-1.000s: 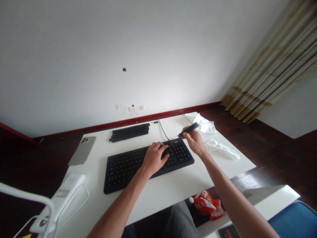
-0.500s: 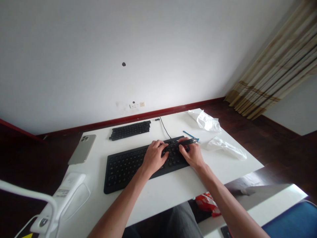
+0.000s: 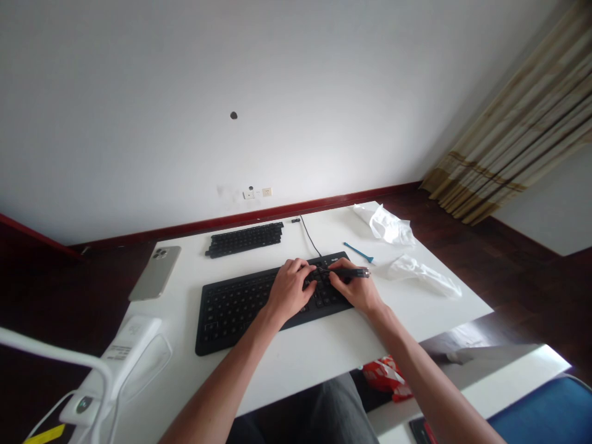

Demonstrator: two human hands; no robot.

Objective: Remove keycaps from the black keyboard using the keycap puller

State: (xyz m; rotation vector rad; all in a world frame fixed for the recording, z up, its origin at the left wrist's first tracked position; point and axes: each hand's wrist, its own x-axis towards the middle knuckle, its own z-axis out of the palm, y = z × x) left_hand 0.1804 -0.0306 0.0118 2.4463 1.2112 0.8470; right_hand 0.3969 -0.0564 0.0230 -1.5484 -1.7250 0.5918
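Note:
A black keyboard (image 3: 231, 314) lies slantwise on the white table, its cable running to the back. My left hand (image 3: 291, 283) rests on the middle of it, fingers curved and thumb apart from the index finger, with nothing visible in its grasp. My right hand (image 3: 358, 287) grips a slim black pen-like tool (image 3: 354, 272) over the keyboard's right end. The tool points left toward my left fingertips; its tip is too small to make out. Behind the keyboard sits a block of black keycaps (image 3: 247, 238) with jagged edges. A blue pry tool (image 3: 358, 253) lies just beyond my right hand.
At the left are a phone (image 3: 157, 271) and a white power strip (image 3: 132, 339) with a cable. Two crumpled white wrappers (image 3: 386, 225) lie at the right. The cable's plug (image 3: 296, 220) rests near the back edge. Red packaging (image 3: 387, 376) shows below the table's front edge.
The black tool has tilted so its outer end sits slightly lower, and my right fingers have shifted a little left. My left hand stays in place on the keyboard. The view has moved slightly.

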